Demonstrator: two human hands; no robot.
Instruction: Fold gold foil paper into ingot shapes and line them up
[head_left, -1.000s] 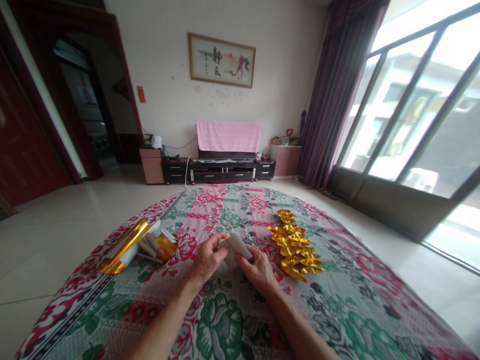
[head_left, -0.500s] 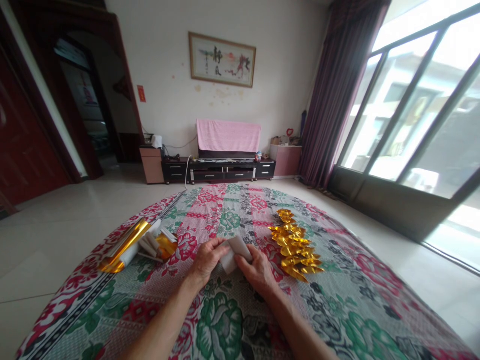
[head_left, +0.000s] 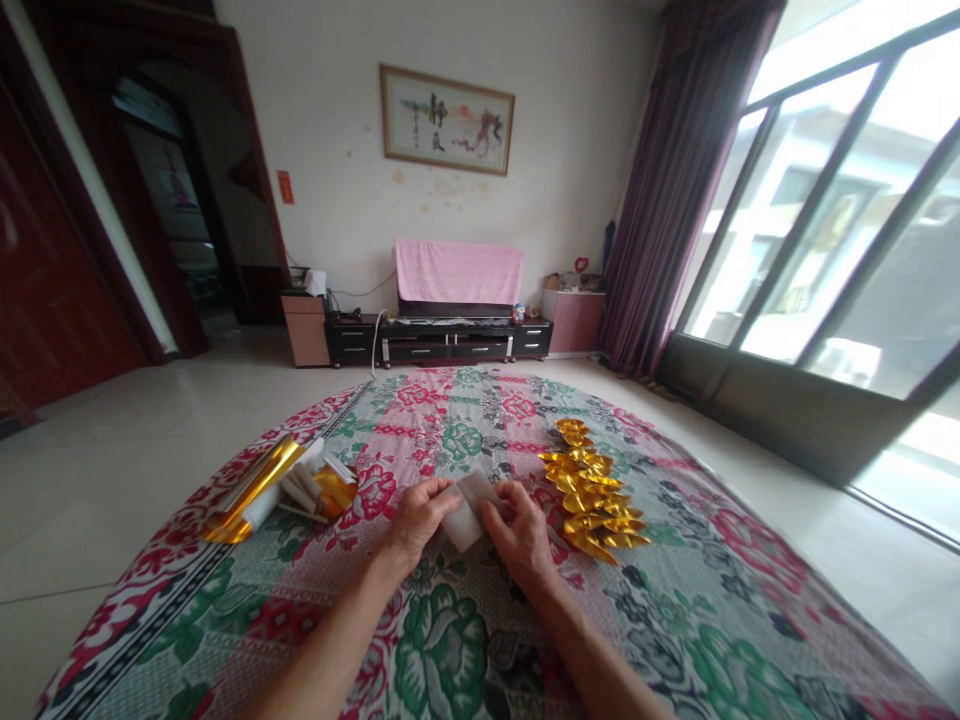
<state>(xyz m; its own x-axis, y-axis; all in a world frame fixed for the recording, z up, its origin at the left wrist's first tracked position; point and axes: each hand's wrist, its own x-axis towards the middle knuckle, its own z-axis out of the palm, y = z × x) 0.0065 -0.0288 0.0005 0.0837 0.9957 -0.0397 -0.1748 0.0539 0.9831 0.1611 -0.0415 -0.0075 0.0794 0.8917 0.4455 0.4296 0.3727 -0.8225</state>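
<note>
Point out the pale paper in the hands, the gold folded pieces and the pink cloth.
Pale paper (head_left: 463, 524), head view: its visible face.
Gold folded pieces (head_left: 594, 484), head view: middle of the group.
Pink cloth (head_left: 459, 270), head view: middle of its hanging front.

Framed picture (head_left: 447, 119) on wall: two large dark Chinese characters, one above the other; upper looks like 静, lower too blurred to be sure. Smaller column of writing to their left, unreadable. Red strip (head_left: 285, 187) near doorway: marks, too small to read.
</note>
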